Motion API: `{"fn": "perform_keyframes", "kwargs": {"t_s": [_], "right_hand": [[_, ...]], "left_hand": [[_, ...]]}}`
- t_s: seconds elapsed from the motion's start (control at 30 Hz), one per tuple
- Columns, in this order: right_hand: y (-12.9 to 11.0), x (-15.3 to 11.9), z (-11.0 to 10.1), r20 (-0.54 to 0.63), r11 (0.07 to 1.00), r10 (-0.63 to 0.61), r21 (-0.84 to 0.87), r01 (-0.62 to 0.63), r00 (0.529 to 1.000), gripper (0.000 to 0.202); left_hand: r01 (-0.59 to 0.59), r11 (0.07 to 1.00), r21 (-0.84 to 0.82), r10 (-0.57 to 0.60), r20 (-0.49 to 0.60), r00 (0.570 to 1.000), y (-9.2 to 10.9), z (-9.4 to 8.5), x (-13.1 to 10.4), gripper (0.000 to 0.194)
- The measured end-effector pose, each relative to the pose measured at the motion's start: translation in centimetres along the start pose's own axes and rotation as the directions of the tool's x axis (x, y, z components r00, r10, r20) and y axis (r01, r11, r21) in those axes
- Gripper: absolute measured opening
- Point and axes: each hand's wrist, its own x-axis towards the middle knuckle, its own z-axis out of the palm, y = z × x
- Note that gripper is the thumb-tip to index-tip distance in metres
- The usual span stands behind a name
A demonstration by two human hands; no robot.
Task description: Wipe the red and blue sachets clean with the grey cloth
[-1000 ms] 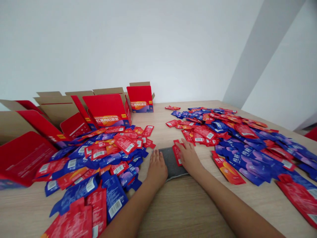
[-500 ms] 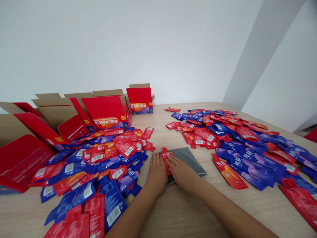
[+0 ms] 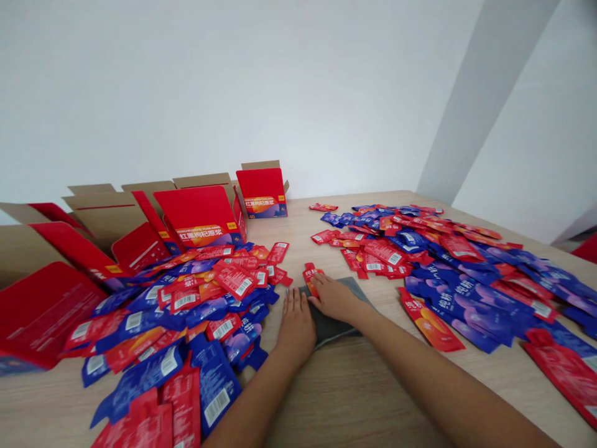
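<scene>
A folded grey cloth (image 3: 332,328) lies on the table in front of me. On its far left part is a red juice pouch (image 3: 310,271), its spout end pointing away from me and its lower part hidden under my right hand. My right hand (image 3: 336,300) lies flat over the pouch and the cloth, fingers stretched out. Flat on the cloth's left edge, my left hand (image 3: 296,322) has its fingers extended and close together, apart from the pouch.
To the left spreads a heap of red and blue pouches (image 3: 186,298), with open red cardboard boxes (image 3: 196,214) behind it. Another open box (image 3: 261,191) stands by the wall. A larger heap of pouches (image 3: 452,274) covers the right side of the wooden table (image 3: 368,392).
My right hand has slid forward, away from me, and the red pouch sits farther forward on the cloth. My left hand stays nearly in place. The camera view has shifted slightly.
</scene>
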Motion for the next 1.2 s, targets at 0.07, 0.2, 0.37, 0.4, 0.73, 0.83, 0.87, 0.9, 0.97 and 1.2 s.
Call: {"fn": "perform_keyframes", "kwargs": {"t_s": [0.07,0.2,0.37,0.4,0.73,0.83,0.87,0.9,0.97,1.2], "right_hand": [[0.0,-0.2,-0.4,-0.002,0.999,0.043,0.025,-0.043,0.999,0.053],[0.6,0.1,-1.1,-0.059,0.984,0.168,0.065,-0.164,0.984,0.053],[2.1,-0.5,-2.3,-0.142,0.887,0.396,0.317,-0.337,0.907,0.047],[2.3,-1.1,-2.4,-0.131,0.863,0.419,0.366,-0.349,0.898,0.044],[0.2,-7.1,1.0,-0.043,0.998,0.053,-0.030,-0.054,0.998,0.045],[0.5,-4.9,1.4,-0.012,0.993,0.048,-0.107,-0.049,0.999,0.045],[0.8,-4.0,1.4,0.003,0.991,0.046,-0.124,-0.046,0.999,0.044],[1.1,-3.0,1.4,0.020,0.990,0.051,-0.136,-0.048,0.999,0.044],[1.7,-1.2,1.1,0.041,0.986,0.084,-0.148,-0.077,0.996,0.045],[1.8,2.0,0.2,0.027,0.972,0.205,-0.123,-0.200,0.978,0.051]], "left_hand": [[0.002,1.000,0.002,-0.002,0.019,1.000,0.1,-0.5,0.0,0.054],[0.000,1.000,0.007,0.000,0.045,0.999,0.3,-1.5,-0.1,0.054],[0.003,1.000,0.007,-0.004,0.088,0.996,0.4,-2.2,-0.2,0.055],[0.002,1.000,0.007,-0.002,0.093,0.996,0.4,-2.2,-0.2,0.055],[0.003,0.999,-0.043,0.001,0.089,0.996,0.2,-1.6,-0.2,0.054],[-0.007,0.998,-0.066,0.014,0.105,0.994,0.2,-1.9,-0.2,0.054],[-0.002,0.998,-0.069,0.010,0.112,0.994,0.3,-2.1,-0.2,0.054],[0.005,0.998,-0.069,0.003,0.117,0.993,0.3,-2.2,-0.2,0.053],[0.016,0.998,-0.067,-0.008,0.121,0.993,0.4,-2.4,-0.2,0.053],[0.015,0.998,-0.064,-0.008,0.106,0.994,0.4,-2.1,-0.2,0.053]]}}
